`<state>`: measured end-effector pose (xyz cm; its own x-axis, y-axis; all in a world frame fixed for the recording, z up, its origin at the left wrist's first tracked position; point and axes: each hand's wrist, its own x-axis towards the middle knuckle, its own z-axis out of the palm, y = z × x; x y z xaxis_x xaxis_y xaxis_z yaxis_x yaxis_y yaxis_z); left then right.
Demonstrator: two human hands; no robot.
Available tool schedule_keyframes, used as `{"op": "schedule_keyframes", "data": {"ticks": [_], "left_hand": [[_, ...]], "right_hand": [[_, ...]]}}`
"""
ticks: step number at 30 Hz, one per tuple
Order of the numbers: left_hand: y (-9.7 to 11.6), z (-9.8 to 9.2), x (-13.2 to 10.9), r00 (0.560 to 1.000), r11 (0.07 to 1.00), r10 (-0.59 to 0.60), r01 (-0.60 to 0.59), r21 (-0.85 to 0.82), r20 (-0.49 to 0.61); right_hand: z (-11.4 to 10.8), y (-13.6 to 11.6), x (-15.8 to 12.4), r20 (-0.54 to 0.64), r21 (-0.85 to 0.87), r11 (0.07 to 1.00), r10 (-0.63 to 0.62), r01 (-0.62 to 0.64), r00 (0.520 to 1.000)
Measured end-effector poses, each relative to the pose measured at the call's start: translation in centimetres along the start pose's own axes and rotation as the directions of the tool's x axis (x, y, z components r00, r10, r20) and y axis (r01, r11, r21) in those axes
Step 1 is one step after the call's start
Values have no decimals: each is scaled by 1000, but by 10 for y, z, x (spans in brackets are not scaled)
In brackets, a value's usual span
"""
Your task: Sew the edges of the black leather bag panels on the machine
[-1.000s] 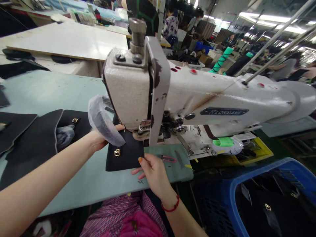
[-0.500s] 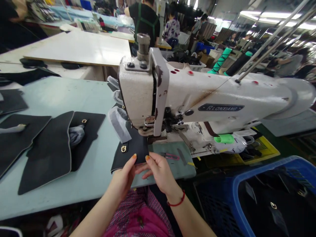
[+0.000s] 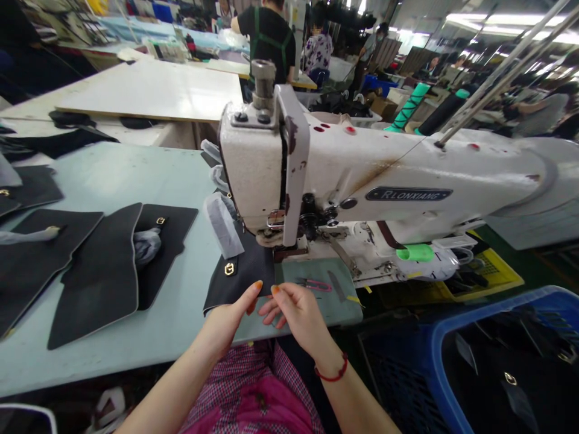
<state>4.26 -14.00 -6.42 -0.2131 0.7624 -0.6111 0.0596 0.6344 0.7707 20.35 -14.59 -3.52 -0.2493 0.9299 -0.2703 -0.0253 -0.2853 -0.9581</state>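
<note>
Black flaps point(image 3: 97, 280), partly overlapping, lie at the left of the pale green table point(image 3: 181, 313). Nearer the middle, a black piece point(image 3: 256, 262) with a gold buckle point(image 3: 230, 269) lies under the head of the white sewing machine point(image 3: 253, 163), which hides its far part; a strip of cloudy wrap point(image 3: 226, 232) covers some of it too. The left hand point(image 3: 226, 319) holds its near edge, thumb on top and fingers beneath. The right hand point(image 3: 296, 313) has thumb and forefinger drawn close at the corner, though whether they grip it I cannot tell. Pink snips point(image 3: 320, 286) lie just beyond that hand. Farther right are a yellow tray point(image 3: 502, 283) and a blue basket point(image 3: 436, 343) with black pieces inside.
</note>
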Motion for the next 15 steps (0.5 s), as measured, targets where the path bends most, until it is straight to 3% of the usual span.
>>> {"op": "schedule_keyframes", "data": {"ticks": [7,15], "left_hand": [[1,1,1,995,996,-51,57,-66,90],[11,3,4,995,992,37,-26,-126,88]], "right_hand": [[7,6,8,-46,45,999,-24,27,999],[7,3,16,-79,64,997,-33,38,996]]}}
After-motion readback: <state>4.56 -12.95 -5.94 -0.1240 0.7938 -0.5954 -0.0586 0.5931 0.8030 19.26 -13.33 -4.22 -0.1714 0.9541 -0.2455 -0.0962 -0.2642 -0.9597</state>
